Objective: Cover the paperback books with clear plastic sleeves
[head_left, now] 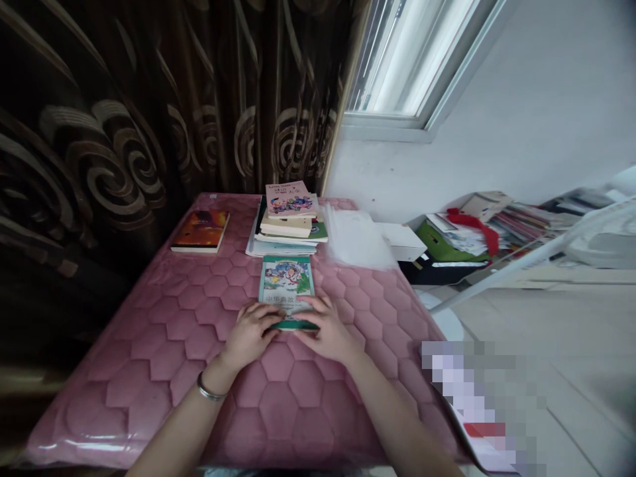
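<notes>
A green-bordered book (287, 281) with an illustrated cover lies face up in front of the stack. My left hand (252, 331) grips its lower left corner, fingers over the cover and thumb at the near edge. At the lower right corner, my right hand (328, 330) holds the same book in a like way. Just beyond it stands a stack of books and papers, topped by a pink book (291, 199) with a colourful picture. Off to the left lies an orange-and-dark book (201, 231), touched by neither hand.
The books rest on a pink hexagon-quilted surface (199, 344) under clear plastic. Right of the stack are a crumpled translucent plastic sheet (355, 235) and a white box (400, 242). Patterned curtains (149, 99) hang behind. A cluttered low shelf (521, 275) stands at the right.
</notes>
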Tool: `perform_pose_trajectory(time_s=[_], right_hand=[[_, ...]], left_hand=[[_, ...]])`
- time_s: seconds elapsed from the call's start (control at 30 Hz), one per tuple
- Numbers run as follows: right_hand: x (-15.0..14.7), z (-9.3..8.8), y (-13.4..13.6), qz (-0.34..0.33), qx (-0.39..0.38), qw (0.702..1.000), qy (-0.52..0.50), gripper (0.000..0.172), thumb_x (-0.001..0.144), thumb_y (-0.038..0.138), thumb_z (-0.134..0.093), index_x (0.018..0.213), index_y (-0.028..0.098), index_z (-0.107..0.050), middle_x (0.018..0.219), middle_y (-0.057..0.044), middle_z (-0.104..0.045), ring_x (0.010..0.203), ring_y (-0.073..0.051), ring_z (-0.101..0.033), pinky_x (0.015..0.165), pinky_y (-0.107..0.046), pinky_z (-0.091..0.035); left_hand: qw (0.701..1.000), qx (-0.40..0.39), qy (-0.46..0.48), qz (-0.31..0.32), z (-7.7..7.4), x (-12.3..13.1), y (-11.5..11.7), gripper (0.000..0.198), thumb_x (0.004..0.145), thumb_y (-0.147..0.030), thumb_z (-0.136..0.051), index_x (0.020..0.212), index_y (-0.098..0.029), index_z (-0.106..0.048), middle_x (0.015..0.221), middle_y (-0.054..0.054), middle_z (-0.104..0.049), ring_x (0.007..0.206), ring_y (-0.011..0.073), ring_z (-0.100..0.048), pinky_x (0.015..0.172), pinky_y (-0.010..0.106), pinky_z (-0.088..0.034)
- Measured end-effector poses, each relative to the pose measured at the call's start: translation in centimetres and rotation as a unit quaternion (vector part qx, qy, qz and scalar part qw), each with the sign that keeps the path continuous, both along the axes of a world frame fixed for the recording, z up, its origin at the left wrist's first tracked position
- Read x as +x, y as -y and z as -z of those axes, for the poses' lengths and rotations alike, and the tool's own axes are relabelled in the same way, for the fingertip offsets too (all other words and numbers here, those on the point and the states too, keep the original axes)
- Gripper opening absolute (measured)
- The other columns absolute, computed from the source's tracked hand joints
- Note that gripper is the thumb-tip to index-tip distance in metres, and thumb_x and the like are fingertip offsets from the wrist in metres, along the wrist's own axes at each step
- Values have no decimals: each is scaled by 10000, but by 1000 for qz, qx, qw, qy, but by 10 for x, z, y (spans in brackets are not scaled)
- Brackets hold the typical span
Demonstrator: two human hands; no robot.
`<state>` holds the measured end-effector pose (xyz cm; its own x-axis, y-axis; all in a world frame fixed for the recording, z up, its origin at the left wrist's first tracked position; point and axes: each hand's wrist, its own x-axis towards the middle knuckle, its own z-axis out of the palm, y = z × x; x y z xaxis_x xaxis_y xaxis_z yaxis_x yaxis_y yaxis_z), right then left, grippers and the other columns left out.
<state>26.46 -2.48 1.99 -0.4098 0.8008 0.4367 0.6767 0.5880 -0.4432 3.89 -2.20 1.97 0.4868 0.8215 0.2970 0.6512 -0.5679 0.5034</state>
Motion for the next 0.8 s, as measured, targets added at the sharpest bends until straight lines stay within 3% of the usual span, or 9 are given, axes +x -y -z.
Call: perform_pose_trajectory(time_s=[0.17,0.43,0.8], right_hand=[[-22,13,2,1,45,998,50,131,798,348,-691,921,326,-729,1055,-15,-686,958,-213,-541,806,-369,-422],[-24,16,1,-9,83,995,59,133,871,339,-617,815,311,-735,932,17,-724,879,-177,-551,784,-346,-398],[32,13,9,-3,29,997,73,131,869,272,-615,814,292,-732,1059,23,-719,972,-204,-572,831,-364,-427]], left_hand=[[1000,7,-9,5,-1,2,-2,121,794,-195,-634,843,-273,-714,1055,31,-700,1004,213,-587,1009,438,-351],[1000,-26,11,11,-5,-3,-5,138,782,-198,-644,705,-289,-713,1001,6,-727,980,194,-611,1076,450,-281],[997,-46,48,28,-6,-27,-14,135,788,-246,-657,697,-307,-736,1015,16,-735,999,209,-595,945,407,-416]])
